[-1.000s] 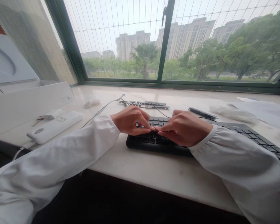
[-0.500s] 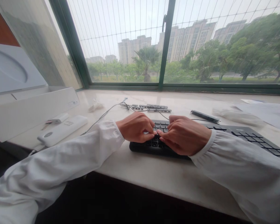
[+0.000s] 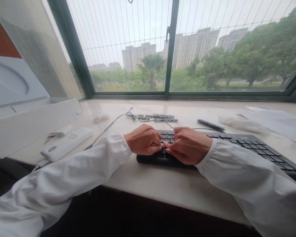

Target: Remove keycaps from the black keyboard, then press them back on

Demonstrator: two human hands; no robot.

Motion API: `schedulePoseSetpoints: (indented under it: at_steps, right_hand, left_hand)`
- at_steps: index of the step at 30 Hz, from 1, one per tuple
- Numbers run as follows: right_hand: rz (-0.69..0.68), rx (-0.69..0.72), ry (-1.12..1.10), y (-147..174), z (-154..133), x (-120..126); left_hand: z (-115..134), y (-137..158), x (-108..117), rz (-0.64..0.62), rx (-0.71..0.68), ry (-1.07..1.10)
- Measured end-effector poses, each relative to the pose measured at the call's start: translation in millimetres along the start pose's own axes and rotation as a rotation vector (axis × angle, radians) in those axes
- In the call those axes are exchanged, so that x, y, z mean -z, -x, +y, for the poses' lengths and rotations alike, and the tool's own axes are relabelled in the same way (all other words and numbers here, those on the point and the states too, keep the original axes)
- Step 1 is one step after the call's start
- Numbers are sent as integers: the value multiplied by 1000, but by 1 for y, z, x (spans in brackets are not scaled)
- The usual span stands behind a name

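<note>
A black keyboard [image 3: 258, 147] lies along the sill in front of me, with several keys gone near its left end, where bare sockets show. My left hand [image 3: 143, 140] is over that end, thumb and fingers pinched together just above the sockets. Close beside it, almost fingertip to fingertip, my right hand [image 3: 189, 145] is also closed in a pinch against the keys. Whatever is between the fingertips is too small and covered to make out. Behind the hands, loose black keycaps [image 3: 164, 118] lie in short rows beside a thin dark cable [image 3: 117, 119].
On the left stand an open white box [image 3: 37, 126], a white power strip [image 3: 66, 144] and a small white item with a key [image 3: 61, 131]. A black pen-like tool [image 3: 210, 125], a clear plastic bag [image 3: 241, 124] and papers [image 3: 278, 120] lie right. A barred window rises behind.
The view has tilted up slightly and shifted right, so everything sits a little lower and to the left. Both hands stay pinched at the same part of the keyboard.
</note>
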State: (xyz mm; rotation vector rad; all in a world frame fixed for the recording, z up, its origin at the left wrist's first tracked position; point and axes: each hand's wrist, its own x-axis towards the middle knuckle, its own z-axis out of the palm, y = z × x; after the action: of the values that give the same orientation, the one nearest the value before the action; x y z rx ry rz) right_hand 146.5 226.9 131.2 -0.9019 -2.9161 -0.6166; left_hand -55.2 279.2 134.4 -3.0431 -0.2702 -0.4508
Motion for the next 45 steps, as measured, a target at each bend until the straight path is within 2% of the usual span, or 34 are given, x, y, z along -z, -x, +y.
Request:
schedulePoseSetpoints:
  at_steps: [4,6,8,11,13,17,21,23,29,35,45]
  right_hand:
    - [51,-15,-59,3,1,-5]
    - [100,-45,-114,7,4,-7]
    - [189,-102,-158,12,9,-8]
    - [352,-197,-189,18,19,-6]
    - [417,-211,-198,21,23,-4]
    - [451,-190,-253,20,19,-3]
    - [285,-144,-298,14,10,-8]
    - [255,-157,-299,12,8,-11]
    - [270,-201,-286,11,6,-11]
    - [323,-228,-239,7,2,-15]
    - [298,-198,-208,6,4,-12]
  left_hand:
    - [-5,2,-5,12,-7,44]
    - [-9,6,-7,70,2,77]
    - [-16,9,-7,203,37,144]
    - [-28,14,-4,440,170,213]
    - [-34,16,-4,497,259,191]
    - [-41,16,-8,448,348,81]
    - [-45,16,-12,422,392,8]
    - [-45,16,-12,422,412,-9]
    - [-47,16,-9,438,446,-38]
    - [-55,19,-7,464,565,-54]
    - [-81,19,-6,316,732,-242]
